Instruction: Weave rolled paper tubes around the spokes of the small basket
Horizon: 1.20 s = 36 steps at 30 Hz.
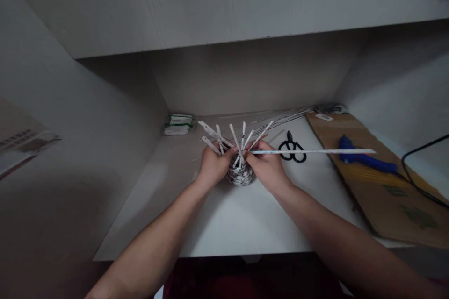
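My L hand (214, 162) grips basket (240, 177) stakes (243, 131) | R hand (268, 167) pinches strip (315, 151) | step: prob. weaving | next: needs strip taut

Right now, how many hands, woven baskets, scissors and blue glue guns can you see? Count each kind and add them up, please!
Hands, left hand and right hand: 2
Woven basket: 1
Black scissors: 1
Blue glue gun: 1
Total: 5
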Motion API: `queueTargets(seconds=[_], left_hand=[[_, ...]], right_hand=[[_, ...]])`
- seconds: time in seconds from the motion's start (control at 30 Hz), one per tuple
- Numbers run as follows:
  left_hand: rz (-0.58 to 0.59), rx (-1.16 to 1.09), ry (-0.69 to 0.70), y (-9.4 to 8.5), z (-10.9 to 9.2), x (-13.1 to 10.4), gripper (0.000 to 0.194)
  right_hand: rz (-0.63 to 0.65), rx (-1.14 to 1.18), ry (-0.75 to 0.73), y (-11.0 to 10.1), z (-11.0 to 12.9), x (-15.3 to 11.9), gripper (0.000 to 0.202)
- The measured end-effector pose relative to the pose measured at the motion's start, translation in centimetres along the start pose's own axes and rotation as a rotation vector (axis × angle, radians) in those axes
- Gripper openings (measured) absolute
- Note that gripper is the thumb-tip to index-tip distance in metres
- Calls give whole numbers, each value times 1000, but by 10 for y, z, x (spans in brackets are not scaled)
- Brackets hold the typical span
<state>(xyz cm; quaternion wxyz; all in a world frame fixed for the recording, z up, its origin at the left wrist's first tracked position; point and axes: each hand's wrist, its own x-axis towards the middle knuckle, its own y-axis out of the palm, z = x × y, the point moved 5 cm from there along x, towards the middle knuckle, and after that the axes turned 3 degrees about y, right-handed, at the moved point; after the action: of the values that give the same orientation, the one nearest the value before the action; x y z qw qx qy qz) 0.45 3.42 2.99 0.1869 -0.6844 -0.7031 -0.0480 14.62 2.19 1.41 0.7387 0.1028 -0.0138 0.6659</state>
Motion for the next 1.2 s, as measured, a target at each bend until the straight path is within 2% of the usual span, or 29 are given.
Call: queueTargets(seconds=[0.2,0.4,0.47,0.6,0.7,0.87,0.97,1.1,1.2], left_hand=[[-23,-66,-14,0,4,1,12],[92,-118,-45,1,2,2,12],[94,-148,-58,1,2,2,11],[6,-131,-82,-2,2,3,14],[-72,-118,-75,-5,3,4,16],[-92,-99,-33,-7,10,7,15],[-72,-106,-21,-6,13,7,13],[-85,-78,-14,-7,10,6,13],[-78,-69,-19,-7,6,6,12]], right_hand=[[-21,57,38,-2,-4,3,19],[-3,128,99,-1,-5,3,23],[8,183,142,0,-5,2,27],[86,303,268,5,-4,-1,36],[98,340,288,3,-2,0,39],[84,266,316,0,-6,0,35],[84,179,230,2,-4,-2,31],[52,-53,-56,2,7,-7,19],[73,-328,-262,1,16,-12,14]])
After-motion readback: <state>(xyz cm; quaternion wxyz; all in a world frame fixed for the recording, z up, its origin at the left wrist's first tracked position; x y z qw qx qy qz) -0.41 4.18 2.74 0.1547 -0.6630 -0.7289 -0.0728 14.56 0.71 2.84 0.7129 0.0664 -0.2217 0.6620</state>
